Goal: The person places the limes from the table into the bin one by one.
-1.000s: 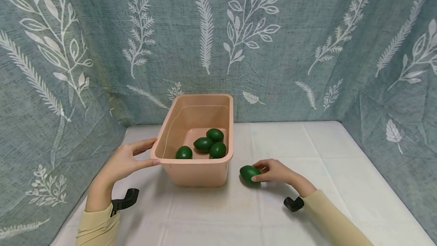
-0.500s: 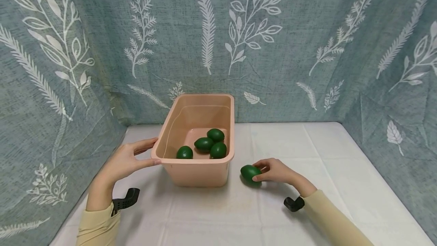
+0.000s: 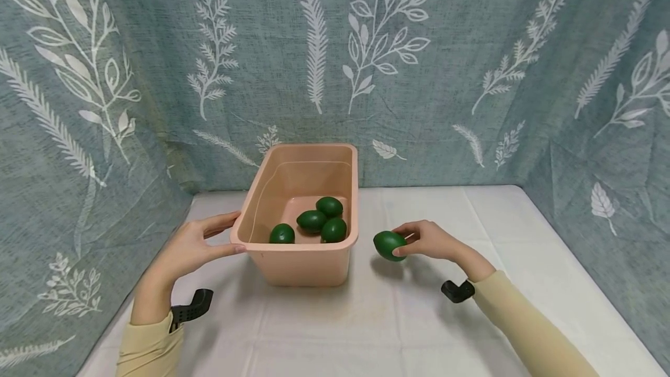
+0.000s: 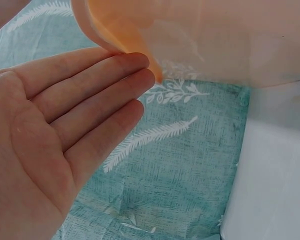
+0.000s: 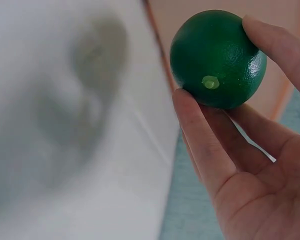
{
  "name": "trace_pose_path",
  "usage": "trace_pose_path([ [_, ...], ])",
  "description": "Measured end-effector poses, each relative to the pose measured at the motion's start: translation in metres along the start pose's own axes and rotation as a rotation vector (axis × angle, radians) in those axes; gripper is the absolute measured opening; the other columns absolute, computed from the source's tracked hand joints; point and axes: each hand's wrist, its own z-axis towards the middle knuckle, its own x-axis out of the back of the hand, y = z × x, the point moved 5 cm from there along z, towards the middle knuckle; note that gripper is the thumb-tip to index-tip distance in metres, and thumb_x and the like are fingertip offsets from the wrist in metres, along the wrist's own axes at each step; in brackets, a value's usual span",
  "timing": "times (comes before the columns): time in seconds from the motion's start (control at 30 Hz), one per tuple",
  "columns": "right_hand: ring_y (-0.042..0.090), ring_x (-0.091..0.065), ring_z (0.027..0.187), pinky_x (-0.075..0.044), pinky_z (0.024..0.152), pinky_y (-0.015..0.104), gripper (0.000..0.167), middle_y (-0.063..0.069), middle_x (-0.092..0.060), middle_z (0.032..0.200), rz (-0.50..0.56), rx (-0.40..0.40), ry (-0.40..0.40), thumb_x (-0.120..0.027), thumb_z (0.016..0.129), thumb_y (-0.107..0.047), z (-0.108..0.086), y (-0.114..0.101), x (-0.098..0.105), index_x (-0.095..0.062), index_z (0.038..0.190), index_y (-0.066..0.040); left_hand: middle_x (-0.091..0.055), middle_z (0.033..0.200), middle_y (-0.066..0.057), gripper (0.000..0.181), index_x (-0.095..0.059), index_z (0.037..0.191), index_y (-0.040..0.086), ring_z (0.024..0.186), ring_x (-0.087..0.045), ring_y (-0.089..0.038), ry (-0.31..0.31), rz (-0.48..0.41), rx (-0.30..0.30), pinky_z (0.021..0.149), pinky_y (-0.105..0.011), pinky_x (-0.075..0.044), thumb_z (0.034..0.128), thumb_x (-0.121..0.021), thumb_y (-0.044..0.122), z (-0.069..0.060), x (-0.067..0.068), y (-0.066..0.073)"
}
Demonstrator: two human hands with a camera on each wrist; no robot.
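A green lime (image 3: 389,245) hangs just above the white table, its shadow below it. My right hand (image 3: 431,240) pinches it between thumb and fingers. In the right wrist view the lime (image 5: 217,60) shows its pale stem scar, and the fingertips of my right hand (image 5: 260,165) press its sides. Several more limes (image 3: 312,221) lie inside a peach plastic bin (image 3: 303,263), left of my right hand. At the bin's near left corner, my left hand (image 3: 196,243) touches the rim, its fingers straight. These fingers of my left hand (image 4: 65,120) lie against the bin wall (image 4: 230,45) from outside.
White cloth covers the table (image 3: 471,319). A blue-green curtain (image 3: 445,103) with white leaf prints rises behind the bin and along both sides. Each wrist wears a black camera mount, as on the left (image 3: 196,305).
My right hand has lifted the lime off the table, moving up and slightly to the right in the head view. My left hand and the bin stay where they were.
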Motion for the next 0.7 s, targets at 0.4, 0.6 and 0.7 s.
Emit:
trace_pose_path([
  [0.4,0.024,-0.063,0.107,-0.055,0.083,0.035,0.056,0.01,-0.063,0.12,-0.08,0.03,0.036,-0.075,0.081,-0.038,0.009,-0.032,0.038,-0.06,0.128,-0.01,-0.052,0.14,-0.004,0.072,-0.049,0.14,0.018,0.128,-0.048,-0.035,-0.002,0.017,-0.009,0.099,-0.056,-0.042,0.0789,-0.073,0.048,0.001,0.0,0.0],
  [0.6,0.025,-0.061,0.11,-0.054,0.085,0.037,0.06,0.01,-0.062,0.123,-0.11,0.03,0.024,-0.075,0.08,-0.038,0.012,-0.054,0.053,-0.058,0.13,-0.011,-0.052,0.139,-0.006,0.07,-0.049,0.14,0.018,0.127,-0.049,-0.037,0.005,0.024,-0.027,0.098,-0.057,-0.043,0.08,-0.073,0.045,0.0,-0.001,0.001],
  [0.7,0.026,-0.061,0.112,-0.054,0.086,0.038,0.062,0.011,-0.061,0.125,-0.124,0.026,0.015,-0.074,0.081,-0.038,0.015,-0.064,0.059,-0.056,0.132,-0.01,-0.053,0.139,-0.006,0.07,-0.05,0.14,0.017,0.127,-0.049,-0.037,0.01,0.026,-0.033,0.098,-0.056,-0.043,0.0799,-0.074,0.045,-0.001,-0.001,0.002],
])
